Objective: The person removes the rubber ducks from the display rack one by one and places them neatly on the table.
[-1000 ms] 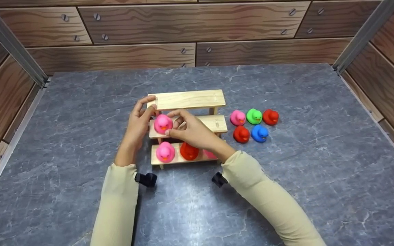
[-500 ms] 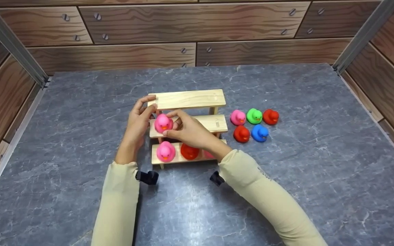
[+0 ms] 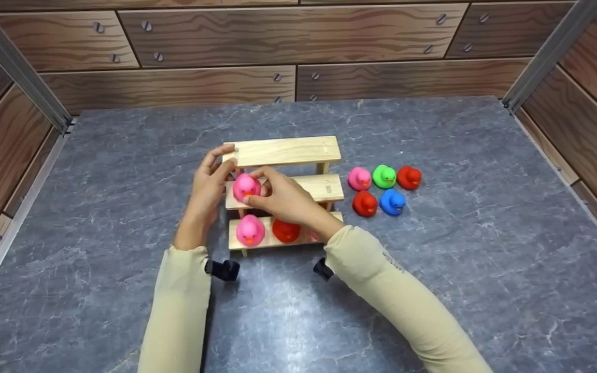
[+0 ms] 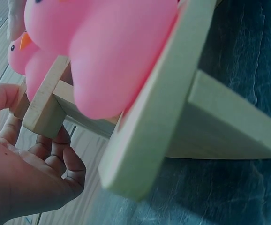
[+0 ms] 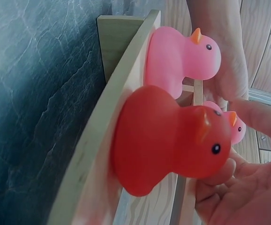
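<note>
A three-tier wooden stand (image 3: 288, 150) stands on the marbled surface. My left hand (image 3: 209, 178) grips the left end of its top tier, thumb at the front edge. On the middle tier's left end is a pink rubber duck (image 3: 245, 187), pinched between thumb and fingers of my right hand (image 3: 290, 199). Along the bottom tier sit another pink duck (image 3: 250, 231), a red duck (image 3: 284, 231) and a pink thing mostly hidden beneath my right wrist. In the right wrist view, the red duck (image 5: 149, 140) blocks part of the held duck (image 5: 237, 129).
Right of the stand, several loose ducks sit on the surface: pink (image 3: 359, 178), green (image 3: 384, 176), red (image 3: 409, 177), another red (image 3: 365, 203) and blue (image 3: 393, 202). Wood-patterned panels (image 3: 215, 39) border the back and both sides.
My right wrist and forearm have shifted slightly left, and the thumb lies further across the pink duck's front. The duck stays in about the same spot; my left hand has hardly moved.
</note>
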A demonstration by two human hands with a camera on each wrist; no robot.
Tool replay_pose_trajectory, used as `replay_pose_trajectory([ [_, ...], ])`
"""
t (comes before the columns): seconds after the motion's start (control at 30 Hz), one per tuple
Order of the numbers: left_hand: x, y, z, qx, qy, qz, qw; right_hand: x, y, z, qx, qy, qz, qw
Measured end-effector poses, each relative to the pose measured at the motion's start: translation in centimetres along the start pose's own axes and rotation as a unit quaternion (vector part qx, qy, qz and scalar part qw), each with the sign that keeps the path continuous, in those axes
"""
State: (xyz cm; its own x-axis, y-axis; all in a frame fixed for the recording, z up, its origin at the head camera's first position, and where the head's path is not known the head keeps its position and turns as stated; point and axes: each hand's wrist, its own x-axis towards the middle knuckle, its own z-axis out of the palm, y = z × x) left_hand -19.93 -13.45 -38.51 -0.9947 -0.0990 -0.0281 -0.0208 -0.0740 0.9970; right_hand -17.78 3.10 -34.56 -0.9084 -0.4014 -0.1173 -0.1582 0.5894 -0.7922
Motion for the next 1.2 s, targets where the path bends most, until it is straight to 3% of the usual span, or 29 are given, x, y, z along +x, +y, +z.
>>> replay_pose_trajectory([
  [0.27,0.1,0.0,0.0,-0.011,0.001,-0.008,0.9999,0.0,0.0,0.1,-0.027,0.013,0.002,0.9995],
  [0.8,0.3,-0.3,0.1,-0.003,0.015,0.000,0.9999,-0.4,0.9,-0.8,0.026,0.027,-0.033,0.9987],
  [1.2,0.3,-0.3,0.1,0.011,0.013,-0.009,0.9998,-1.1,1.3,-2.3,0.005,0.032,-0.029,0.9991],
])
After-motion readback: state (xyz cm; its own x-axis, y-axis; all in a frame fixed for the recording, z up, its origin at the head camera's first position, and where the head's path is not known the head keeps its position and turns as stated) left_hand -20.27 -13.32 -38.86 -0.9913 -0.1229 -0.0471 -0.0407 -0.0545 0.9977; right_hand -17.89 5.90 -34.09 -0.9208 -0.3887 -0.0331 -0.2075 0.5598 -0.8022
